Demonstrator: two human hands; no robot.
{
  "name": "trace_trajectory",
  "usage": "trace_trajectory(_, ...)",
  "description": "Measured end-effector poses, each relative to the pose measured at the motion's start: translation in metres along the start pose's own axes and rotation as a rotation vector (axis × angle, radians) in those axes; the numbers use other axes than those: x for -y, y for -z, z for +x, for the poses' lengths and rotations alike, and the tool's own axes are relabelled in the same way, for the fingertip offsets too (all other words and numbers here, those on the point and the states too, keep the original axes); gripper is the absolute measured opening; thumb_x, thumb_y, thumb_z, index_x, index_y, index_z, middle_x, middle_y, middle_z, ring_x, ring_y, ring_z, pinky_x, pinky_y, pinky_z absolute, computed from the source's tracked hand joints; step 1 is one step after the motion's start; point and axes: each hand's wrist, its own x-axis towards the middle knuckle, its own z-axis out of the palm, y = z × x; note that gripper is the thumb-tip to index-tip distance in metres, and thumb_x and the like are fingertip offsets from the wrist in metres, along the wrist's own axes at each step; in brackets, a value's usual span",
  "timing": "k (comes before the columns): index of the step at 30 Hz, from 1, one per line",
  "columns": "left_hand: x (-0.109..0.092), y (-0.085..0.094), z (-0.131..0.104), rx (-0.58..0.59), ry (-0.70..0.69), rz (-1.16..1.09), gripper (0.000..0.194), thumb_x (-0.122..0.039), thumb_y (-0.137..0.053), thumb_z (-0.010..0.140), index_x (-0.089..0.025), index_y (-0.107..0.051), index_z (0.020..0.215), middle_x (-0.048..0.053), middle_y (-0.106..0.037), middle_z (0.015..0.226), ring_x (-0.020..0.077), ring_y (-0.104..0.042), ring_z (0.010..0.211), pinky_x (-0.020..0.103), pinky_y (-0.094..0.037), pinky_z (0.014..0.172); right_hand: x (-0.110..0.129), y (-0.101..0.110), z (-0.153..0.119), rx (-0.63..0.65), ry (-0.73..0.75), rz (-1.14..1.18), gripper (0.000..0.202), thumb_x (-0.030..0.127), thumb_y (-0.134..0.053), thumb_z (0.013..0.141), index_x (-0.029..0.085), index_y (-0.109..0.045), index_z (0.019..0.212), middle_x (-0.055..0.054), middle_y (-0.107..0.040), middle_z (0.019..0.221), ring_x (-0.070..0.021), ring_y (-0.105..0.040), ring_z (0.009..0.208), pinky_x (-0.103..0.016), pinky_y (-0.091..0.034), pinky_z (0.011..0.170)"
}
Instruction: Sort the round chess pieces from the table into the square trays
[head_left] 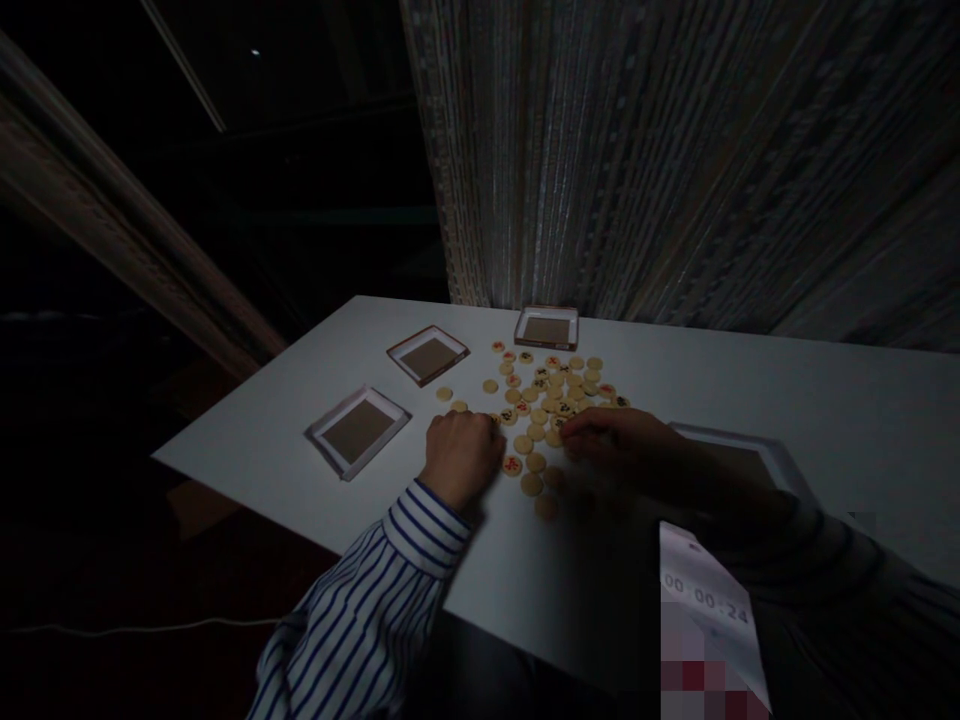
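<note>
Round, pale xiangqi pieces point(536, 432) lie in a loose, partly overlapping spread on the white table. Some show red or black characters, and others are plain side up. My left hand point(463, 458) rests at the left edge of the spread with its fingers curled in; what they hold, if anything, is hidden. From the right, my right hand point(634, 448) reaches over the pieces with its fingers stretched out, a fingertip at a piece point(555, 438) near the middle. Its underside is in deep shadow, and some pieces below it are hard to make out.
Shallow trays stand around the spread: one front left point(358, 432), one back left point(427, 356), one at the back point(547, 328). A fourth tray point(739, 455) is partly behind my right arm. A lit phone point(709, 610) shows a timer at the near edge. Curtains point(525, 180) hang behind the table point(255, 440).
</note>
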Motion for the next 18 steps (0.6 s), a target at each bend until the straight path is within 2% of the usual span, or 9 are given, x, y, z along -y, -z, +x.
trace_trajectory(5,0.003,0.002,0.0,-0.001,-0.01,-0.047,0.024,-0.028,-0.045,0.078,-0.016,-0.066,0.082,0.012,-0.067,0.08,0.0248,-0.062,0.076,0.034,-0.044,0.065,-0.01,0.002,-0.005,0.008,-0.011,0.091,0.023,0.035,-0.046,0.08,0.021,-0.063,0.087,-0.001,-0.066,0.077,-0.0147,-0.059,0.068,-0.027,-0.044,0.061)
trace_trajectory(10,0.002,0.011,-0.01,-0.118,-0.133,-0.297,0.023,-0.025,-0.048,0.079,-0.017,-0.061,0.095,0.008,-0.065,0.09,0.0217,-0.059,0.085,0.033,-0.045,0.075,-0.011,0.011,-0.014,-0.027,-0.059,0.111,0.025,0.038,-0.049,0.078,0.021,-0.065,0.087,-0.001,-0.066,0.076,-0.0152,-0.06,0.068,-0.026,-0.045,0.061)
trace_trajectory(13,-0.009,0.02,-0.021,-0.158,-0.246,-0.488,0.03,-0.027,-0.054,0.078,-0.016,-0.055,0.106,0.007,-0.062,0.098,0.0198,-0.056,0.091,0.032,-0.045,0.079,-0.009,0.019,-0.023,-0.038,-0.068,0.12,0.026,0.039,-0.05,0.078,0.02,-0.065,0.085,-0.002,-0.066,0.079,-0.0156,-0.06,0.07,-0.027,-0.046,0.063)
trace_trajectory(18,-0.044,0.03,-0.032,-0.164,-0.43,-0.622,0.029,-0.023,-0.057,0.076,-0.018,-0.051,0.104,0.005,-0.06,0.096,0.0179,-0.055,0.089,0.032,-0.045,0.077,0.001,0.027,-0.043,-0.086,-0.13,0.198,0.024,0.04,-0.054,0.075,0.019,-0.064,0.082,-0.003,-0.066,0.08,-0.0155,-0.061,0.073,-0.028,-0.047,0.065)
